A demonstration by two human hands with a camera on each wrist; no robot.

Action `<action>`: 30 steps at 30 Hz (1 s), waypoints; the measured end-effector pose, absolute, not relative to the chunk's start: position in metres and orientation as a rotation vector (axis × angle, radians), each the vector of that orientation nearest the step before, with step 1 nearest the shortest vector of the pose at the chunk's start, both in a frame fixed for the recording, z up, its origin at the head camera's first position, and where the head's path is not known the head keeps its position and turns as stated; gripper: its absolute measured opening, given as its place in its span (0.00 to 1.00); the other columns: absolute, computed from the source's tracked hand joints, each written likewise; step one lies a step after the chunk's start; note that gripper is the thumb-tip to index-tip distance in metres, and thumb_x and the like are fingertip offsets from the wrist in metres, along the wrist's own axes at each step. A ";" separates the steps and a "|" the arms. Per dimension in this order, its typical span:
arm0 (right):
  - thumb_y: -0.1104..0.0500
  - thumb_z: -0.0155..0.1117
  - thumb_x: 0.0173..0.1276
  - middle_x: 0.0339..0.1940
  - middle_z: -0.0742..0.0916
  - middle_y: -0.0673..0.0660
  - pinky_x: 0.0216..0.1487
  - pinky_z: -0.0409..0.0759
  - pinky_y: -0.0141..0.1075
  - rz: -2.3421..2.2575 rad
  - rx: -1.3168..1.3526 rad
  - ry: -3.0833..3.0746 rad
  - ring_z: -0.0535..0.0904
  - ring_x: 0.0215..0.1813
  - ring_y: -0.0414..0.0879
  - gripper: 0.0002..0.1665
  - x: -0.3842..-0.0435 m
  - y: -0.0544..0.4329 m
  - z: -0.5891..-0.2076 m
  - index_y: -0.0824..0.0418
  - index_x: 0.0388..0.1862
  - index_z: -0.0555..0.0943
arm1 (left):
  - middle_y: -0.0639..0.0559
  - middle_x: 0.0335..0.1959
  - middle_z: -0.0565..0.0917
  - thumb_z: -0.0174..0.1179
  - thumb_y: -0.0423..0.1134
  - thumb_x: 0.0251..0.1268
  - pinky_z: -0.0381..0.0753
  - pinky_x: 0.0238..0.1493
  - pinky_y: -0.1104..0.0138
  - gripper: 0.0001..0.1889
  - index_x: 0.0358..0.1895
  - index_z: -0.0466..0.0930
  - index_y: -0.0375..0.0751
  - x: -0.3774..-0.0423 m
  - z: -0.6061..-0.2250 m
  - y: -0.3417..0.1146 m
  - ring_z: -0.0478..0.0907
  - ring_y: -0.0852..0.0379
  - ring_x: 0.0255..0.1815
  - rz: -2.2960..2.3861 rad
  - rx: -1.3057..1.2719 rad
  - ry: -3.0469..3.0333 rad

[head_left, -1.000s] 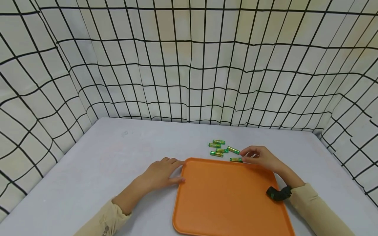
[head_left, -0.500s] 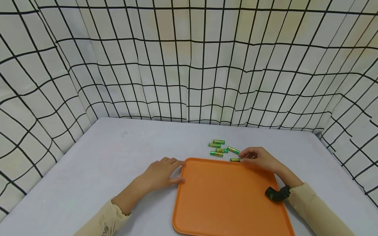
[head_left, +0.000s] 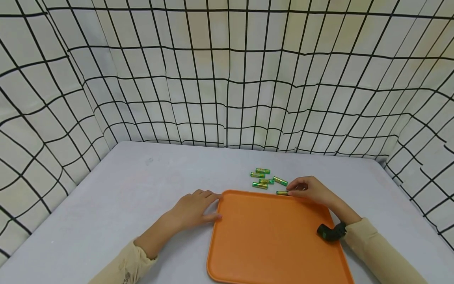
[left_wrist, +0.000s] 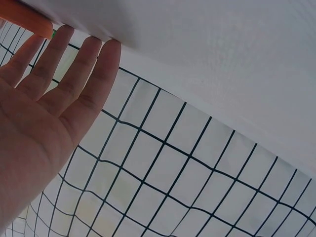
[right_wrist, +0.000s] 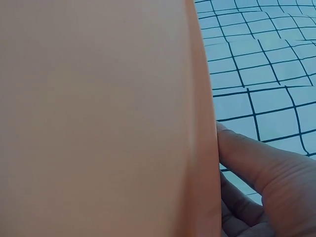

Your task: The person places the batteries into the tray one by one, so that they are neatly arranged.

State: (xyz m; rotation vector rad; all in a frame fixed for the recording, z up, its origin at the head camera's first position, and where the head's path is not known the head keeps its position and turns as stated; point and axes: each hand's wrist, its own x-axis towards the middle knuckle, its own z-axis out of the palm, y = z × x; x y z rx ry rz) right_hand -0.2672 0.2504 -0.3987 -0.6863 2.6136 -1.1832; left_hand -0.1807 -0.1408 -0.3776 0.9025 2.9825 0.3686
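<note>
In the head view, my left hand [head_left: 191, 209] lies on the table at the far left corner of the orange tray [head_left: 273, 236]. Its index finger and thumb touch the rim, and the fingers look fairly straight in the left wrist view. My right hand [head_left: 310, 191] reaches over the tray's far edge. Thumb and index finger pinch the right end of a green-and-gold battery [head_left: 281, 193] lying just behind the rim; the fingertips cover that end. The right wrist view shows the thumb [right_wrist: 247, 155] beyond the tray wall, with the battery hidden.
Several more batteries [head_left: 260, 185] lie loosely grouped behind the tray, left of my right hand. A white-covered table [head_left: 124, 197] spreads around. White walls under black netting [head_left: 227, 79] enclose the back and sides. A black strap [head_left: 331, 232] is on the right wrist.
My right hand has shifted slightly left, and its thumb and index finger have come over the battery's right end. The left hand, the tray and the other batteries stay put.
</note>
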 end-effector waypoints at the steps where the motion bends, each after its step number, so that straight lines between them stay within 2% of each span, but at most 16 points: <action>1: 0.60 0.69 0.65 0.40 0.87 0.56 0.40 0.78 0.30 -1.176 -0.694 2.616 0.80 0.36 0.42 0.12 -0.267 0.250 -0.399 0.66 0.44 0.85 | 0.49 0.57 0.79 0.61 0.57 0.65 0.77 0.51 0.49 0.29 0.64 0.74 0.44 -0.181 -0.378 -0.141 0.74 0.45 0.59 0.367 0.901 2.983; 20: 0.63 0.68 0.65 0.40 0.87 0.58 0.38 0.78 0.31 -1.121 -0.683 2.573 0.80 0.38 0.45 0.13 -0.270 0.247 -0.393 0.68 0.46 0.85 | 0.49 0.58 0.78 0.60 0.57 0.66 0.76 0.52 0.49 0.29 0.64 0.74 0.44 -0.179 -0.378 -0.142 0.74 0.44 0.61 0.371 0.913 2.984; 30: 0.61 0.65 0.68 0.40 0.85 0.55 0.39 0.77 0.32 -1.030 -0.756 2.637 0.77 0.37 0.43 0.11 -0.270 0.248 -0.394 0.65 0.46 0.84 | 0.48 0.59 0.78 0.60 0.57 0.66 0.76 0.52 0.48 0.30 0.65 0.73 0.44 -0.180 -0.378 -0.141 0.73 0.44 0.61 0.365 0.911 2.976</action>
